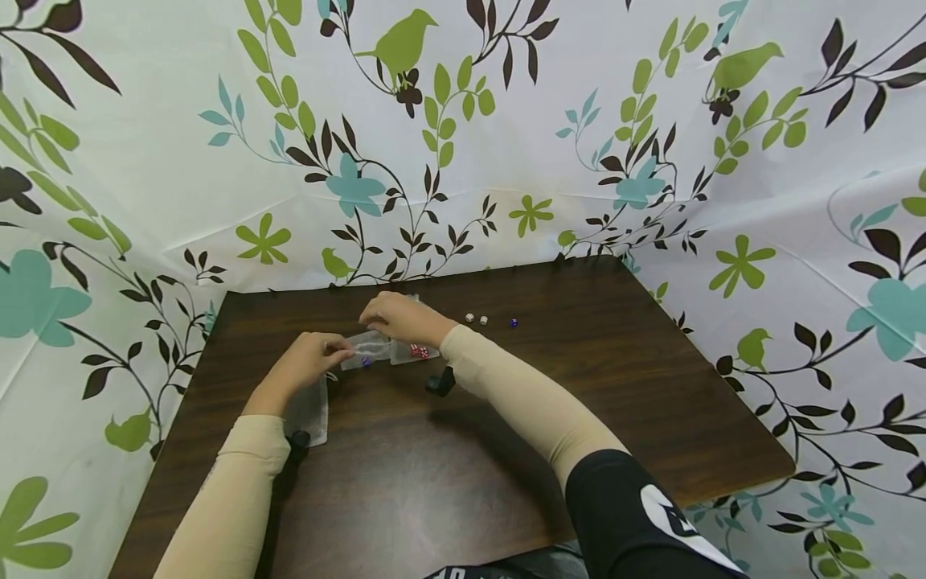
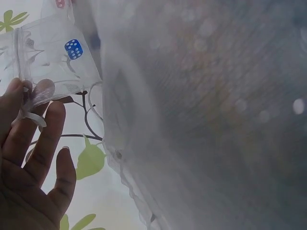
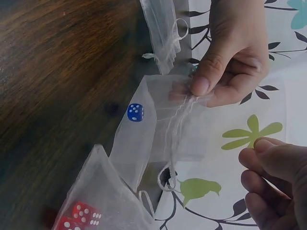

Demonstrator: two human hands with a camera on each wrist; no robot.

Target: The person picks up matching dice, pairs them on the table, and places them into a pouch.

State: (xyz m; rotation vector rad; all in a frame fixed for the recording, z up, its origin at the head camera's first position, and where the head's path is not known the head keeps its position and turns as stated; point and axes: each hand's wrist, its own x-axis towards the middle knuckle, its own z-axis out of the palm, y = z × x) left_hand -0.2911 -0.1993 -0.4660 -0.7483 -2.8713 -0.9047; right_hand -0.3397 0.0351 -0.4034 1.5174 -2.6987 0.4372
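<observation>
My left hand (image 1: pixel 307 359) pinches the gathered mouth of a sheer white drawstring bag (image 3: pixel 165 129) between thumb and fingers. Inside that bag lies one blue die (image 3: pixel 135 112) with white dots. A cord loop (image 3: pixel 167 177) hangs at the bag's opposite edge. Close by, my right hand (image 3: pixel 273 177) has its fingers curled and thumb against the index finger, with nothing visible between them. Beside the bag lies a second sheer bag (image 3: pixel 108 179) holding red dice (image 3: pixel 86 213). Under my left wrist is another sheer bag (image 1: pixel 311 414), blurred and very close in the left wrist view.
Farther back on the brown wooden table (image 1: pixel 506 434) sit two white dice (image 1: pixel 477 319) and a blue die (image 1: pixel 514 322). A cloth (image 1: pixel 448 201) printed with leaves and birds hangs behind the table and along its sides.
</observation>
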